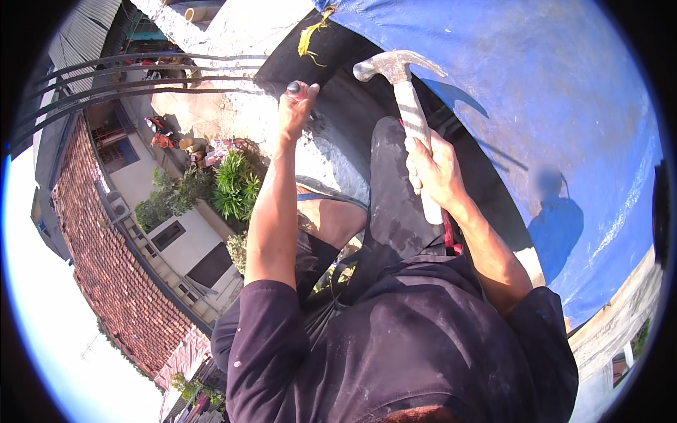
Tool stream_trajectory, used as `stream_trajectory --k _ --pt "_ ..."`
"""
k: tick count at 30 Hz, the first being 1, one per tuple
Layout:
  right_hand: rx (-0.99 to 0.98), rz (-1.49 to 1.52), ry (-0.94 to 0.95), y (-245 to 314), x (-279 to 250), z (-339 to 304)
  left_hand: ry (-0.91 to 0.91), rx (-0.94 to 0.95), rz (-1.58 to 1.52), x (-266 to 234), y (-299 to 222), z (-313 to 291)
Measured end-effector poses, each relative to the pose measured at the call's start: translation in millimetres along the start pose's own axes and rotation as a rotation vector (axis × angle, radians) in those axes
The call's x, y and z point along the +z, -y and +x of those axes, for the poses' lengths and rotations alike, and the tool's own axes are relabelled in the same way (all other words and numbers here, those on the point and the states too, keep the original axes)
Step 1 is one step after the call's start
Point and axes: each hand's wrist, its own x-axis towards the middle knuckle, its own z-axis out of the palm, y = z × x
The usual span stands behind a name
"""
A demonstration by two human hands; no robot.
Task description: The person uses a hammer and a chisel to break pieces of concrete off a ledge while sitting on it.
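the right hand [437, 170] is clamped round the handle of a hammer [412, 113], its head up beyond the knee [386, 134]. the left hand [296, 113], well apart, is curled on a dark knob [293, 87]. a blue tarp [536, 77] spreads to the right, bearing a shadow [557, 222]. farther off are cables [176, 90], plants [236, 185] and a tiled roof [116, 254].
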Motion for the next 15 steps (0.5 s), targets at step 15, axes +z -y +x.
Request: stream_trajectory --k 15 --pt "0.026 -0.044 0.036 -2.9 1.2 -4.5 0.184 -0.04 0.205 11.0 -26.9 33.6"
